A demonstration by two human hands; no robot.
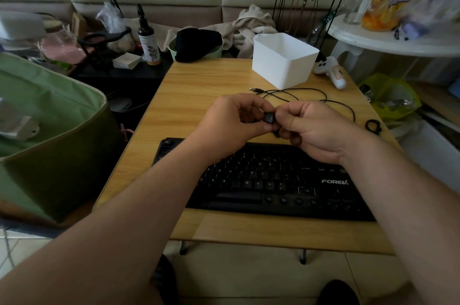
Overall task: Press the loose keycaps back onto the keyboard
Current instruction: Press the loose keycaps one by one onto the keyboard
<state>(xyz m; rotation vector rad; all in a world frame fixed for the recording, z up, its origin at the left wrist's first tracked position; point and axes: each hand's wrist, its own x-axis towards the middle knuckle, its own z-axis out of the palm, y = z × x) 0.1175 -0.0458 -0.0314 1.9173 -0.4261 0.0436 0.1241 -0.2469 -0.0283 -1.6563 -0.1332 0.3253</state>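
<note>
Head view. A low wooden table (199, 95) fills the centre of the frame. A black keyboard (273, 180) lies across its lower half, near the front edge, with several bare switch posts visible along its bottom row, right of the space bar.

Above the keyboard, at frame centre, both hands meet over the table. The left hand (229, 123) has its fingers curled, and its thumb and fingertips pinch a single black keycap (269, 118). The right hand (308, 128) is likewise curled, its thumb and forefinger gripping the same keycap from the right side. The keycap is held between the two hands, clear of the keyboard and above its upper edge. The legend on it is too small to read.

Behind the hands, a thin black cable (298, 92) loops across the table surface. A white plastic bin (283, 61) stands at the upper centre-right of the table. A white controller (331, 71) lies just beside the bin, at the table's right edge. A small black ring-shaped tool (372, 126) rests at the right edge, middle of the frame.

A green fabric bag (49, 130) occupies the left of the frame, off the table.
</note>
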